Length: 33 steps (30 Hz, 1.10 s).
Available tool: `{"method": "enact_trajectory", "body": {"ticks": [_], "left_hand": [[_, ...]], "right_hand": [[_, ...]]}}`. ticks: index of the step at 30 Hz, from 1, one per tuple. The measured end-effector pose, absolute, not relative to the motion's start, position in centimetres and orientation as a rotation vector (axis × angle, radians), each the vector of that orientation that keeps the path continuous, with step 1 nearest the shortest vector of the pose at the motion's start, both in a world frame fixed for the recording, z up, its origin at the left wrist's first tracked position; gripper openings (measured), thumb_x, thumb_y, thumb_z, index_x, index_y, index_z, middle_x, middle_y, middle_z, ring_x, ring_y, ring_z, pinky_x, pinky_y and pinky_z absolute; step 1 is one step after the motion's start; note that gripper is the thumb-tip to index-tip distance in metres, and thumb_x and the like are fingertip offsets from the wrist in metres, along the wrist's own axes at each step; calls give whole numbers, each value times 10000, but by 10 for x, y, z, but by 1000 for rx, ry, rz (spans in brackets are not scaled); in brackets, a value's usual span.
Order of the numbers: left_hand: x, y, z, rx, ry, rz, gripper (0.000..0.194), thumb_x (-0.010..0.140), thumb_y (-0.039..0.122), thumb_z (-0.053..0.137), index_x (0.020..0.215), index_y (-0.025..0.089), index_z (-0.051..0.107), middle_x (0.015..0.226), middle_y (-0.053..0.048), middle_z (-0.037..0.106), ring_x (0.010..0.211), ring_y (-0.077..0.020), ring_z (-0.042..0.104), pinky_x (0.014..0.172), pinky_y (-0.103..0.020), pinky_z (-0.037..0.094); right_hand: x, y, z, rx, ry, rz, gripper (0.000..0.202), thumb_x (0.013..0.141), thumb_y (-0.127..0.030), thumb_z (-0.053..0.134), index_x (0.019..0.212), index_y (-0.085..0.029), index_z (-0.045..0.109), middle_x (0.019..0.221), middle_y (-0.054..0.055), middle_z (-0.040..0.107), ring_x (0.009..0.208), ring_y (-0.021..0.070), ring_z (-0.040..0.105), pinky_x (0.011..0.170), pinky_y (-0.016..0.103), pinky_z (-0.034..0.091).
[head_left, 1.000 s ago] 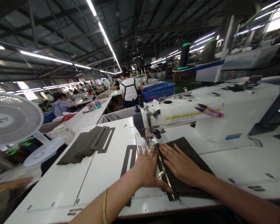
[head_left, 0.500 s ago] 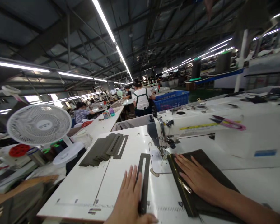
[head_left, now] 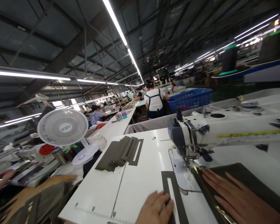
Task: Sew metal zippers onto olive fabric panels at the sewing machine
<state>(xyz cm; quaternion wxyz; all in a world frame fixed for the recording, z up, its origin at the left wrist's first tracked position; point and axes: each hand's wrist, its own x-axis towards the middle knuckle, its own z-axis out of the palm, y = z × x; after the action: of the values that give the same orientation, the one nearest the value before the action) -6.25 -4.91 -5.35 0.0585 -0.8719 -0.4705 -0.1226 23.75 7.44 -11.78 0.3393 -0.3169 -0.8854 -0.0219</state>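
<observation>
On the white table, my left hand [head_left: 156, 209] has its fingers curled over the left edge of a dark olive strip [head_left: 176, 190] with a long slot cut through it. My right hand [head_left: 244, 199] lies flat, fingers stretched, on a dark olive fabric panel [head_left: 250, 178]. A shiny gold zipper [head_left: 224, 213] runs along the panel's left side, partly below the frame. The panel's far end reaches the needle area of a white sewing machine [head_left: 190, 137]. Left of the machine, several similar strips lie overlapped in a fanned stack [head_left: 115, 154].
A white fan [head_left: 63, 127] stands to the left. Folded dark fabric [head_left: 44, 202] lies at lower left, with another person's hand [head_left: 4, 179] above it. A blue crate [head_left: 189, 99] and a person in a white shirt [head_left: 155, 99] are ahead. Yellow measuring tape [head_left: 249, 133] marks the machine.
My view has turned left, so everything shifts right in the picture. My left hand has gone from flat and spread to curled at the strip. My right hand stays flat on the panel.
</observation>
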Motion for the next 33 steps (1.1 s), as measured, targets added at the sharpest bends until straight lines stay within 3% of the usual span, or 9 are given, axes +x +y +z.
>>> {"method": "enact_trajectory", "body": {"ticks": [2, 5, 10, 13, 16, 19, 25, 33], "left_hand": [[-58, -36, -39, -2591, -1487, -484, 352, 856, 138, 475, 1190, 218, 553, 1081, -100, 621, 958, -236, 594, 820, -387, 522], [-50, -23, -25, -2500, -1539, -699, 324, 864, 94, 417, 1088, 215, 618, 1128, -106, 612, 1036, -247, 581, 836, -418, 524], [-20, -22, -22, -2453, -1244, -1045, 379, 942, 133, 346, 1308, 146, 442, 1219, -145, 584, 1117, -198, 565, 884, -323, 525], [10, -21, -26, -2427, -1077, -944, 353, 944, 130, 356, 1278, 98, 466, 1237, -183, 562, 1148, -234, 540, 887, -353, 526], [32, -13, -31, -2462, -1156, -747, 283, 926, 114, 389, 1153, 87, 554, 1064, -158, 654, 988, -238, 628, 815, -371, 562], [39, -3, -33, -2500, -1350, -587, 248, 888, 93, 464, 1107, 101, 578, 982, -132, 657, 883, -231, 643, 762, -395, 575], [25, 12, -38, -2573, -1232, -523, 287, 925, 109, 411, 1177, 132, 546, 1246, -136, 567, 1160, -237, 531, 961, -435, 476], [12, 26, -39, -2615, -1016, -498, 314, 972, 185, 331, 1192, 103, 539, 1231, -125, 586, 1178, -215, 517, 967, -361, 479]], "right_hand": [[236, 71, -110, -792, -2370, -189, 597, 892, -346, 441, 1440, -299, 208, 1412, 21, 367, 1225, 266, 441, 1021, 491, 317], [233, 65, -95, -793, -2424, -340, 571, 922, -331, 380, 1448, -221, 187, 1413, 72, 368, 1234, 262, 432, 997, 513, 331], [226, 47, -78, -843, -2456, -409, 517, 926, -289, 365, 1418, -153, 283, 1400, 101, 390, 1258, 235, 402, 1002, 484, 330], [224, 38, -72, -842, -2479, -438, 526, 898, -217, 378, 1412, -142, 296, 1397, 105, 395, 1289, 223, 356, 1009, 472, 318], [225, 36, -70, -856, -2498, -452, 534, 880, -179, 387, 1406, -134, 305, 1394, 110, 400, 1302, 207, 332, 1020, 457, 300], [225, 37, -69, -845, -2512, -458, 522, 894, -242, 404, 1399, -135, 323, 1385, 118, 411, 1294, 215, 345, 1014, 461, 296], [223, 38, -67, -833, -2462, -491, 533, 870, -209, 418, 1389, -120, 339, 1371, 111, 438, 1286, 219, 353, 1022, 449, 266], [216, 41, -57, -829, -2318, -623, 483, 836, -193, 392, 1313, -148, 453, 1267, 77, 556, 1144, 239, 494, 896, 457, 354]]}}
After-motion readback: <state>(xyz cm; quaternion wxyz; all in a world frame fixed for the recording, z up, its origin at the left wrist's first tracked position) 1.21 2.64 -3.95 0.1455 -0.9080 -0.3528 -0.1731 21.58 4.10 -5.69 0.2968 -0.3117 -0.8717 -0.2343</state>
